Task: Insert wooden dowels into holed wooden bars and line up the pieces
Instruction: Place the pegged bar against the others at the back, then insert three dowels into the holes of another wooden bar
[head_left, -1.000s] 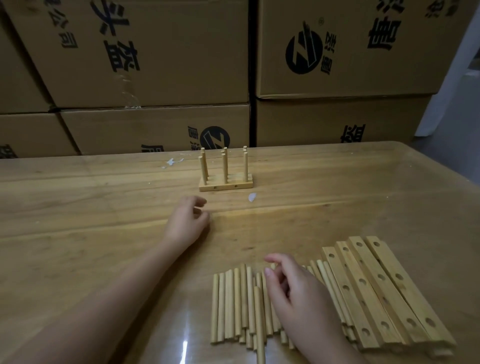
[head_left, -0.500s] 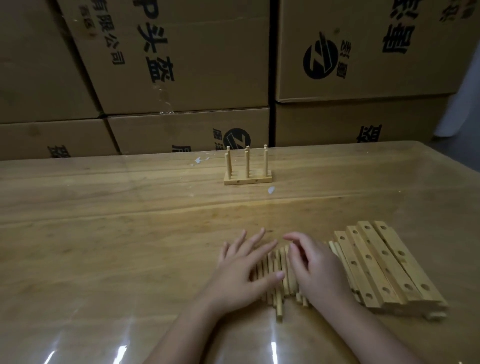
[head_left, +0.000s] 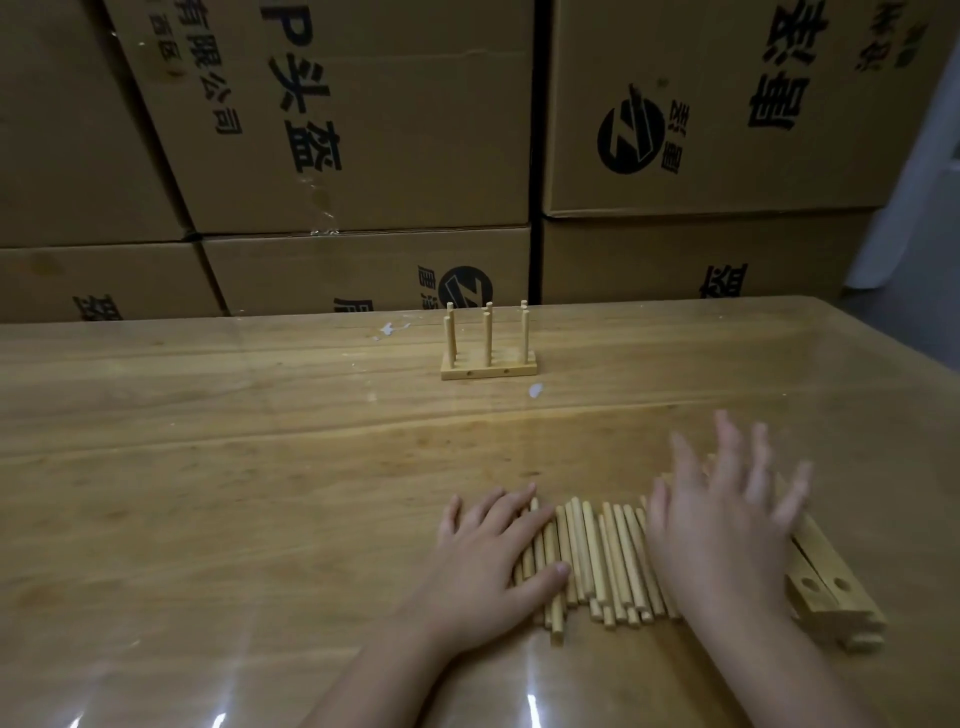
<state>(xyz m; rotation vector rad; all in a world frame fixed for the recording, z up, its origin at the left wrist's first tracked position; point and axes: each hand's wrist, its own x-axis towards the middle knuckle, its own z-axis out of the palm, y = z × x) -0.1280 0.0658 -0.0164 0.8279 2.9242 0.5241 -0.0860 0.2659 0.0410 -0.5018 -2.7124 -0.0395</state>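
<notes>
1. While the left hand (head_left: 488, 566) lies flat on the loose dowels (head_left: 608, 561), grip apart, a shove could scatter them.
2. Right hand (head_left: 722, 540), blurred, fingers spread and empty, could knock the holed bars (head_left: 831, 587) askew.
3. Far back, the dowelled bar (head_left: 488, 370) stands well apart.

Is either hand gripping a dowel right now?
No, the left hand lies flat on the loose dowels and the right hand is spread open, holding nothing.

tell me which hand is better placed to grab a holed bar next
Right, probably: the right hand is open directly over the holed bars, while the left hand lies flat on the dowels, farther from them.
</notes>
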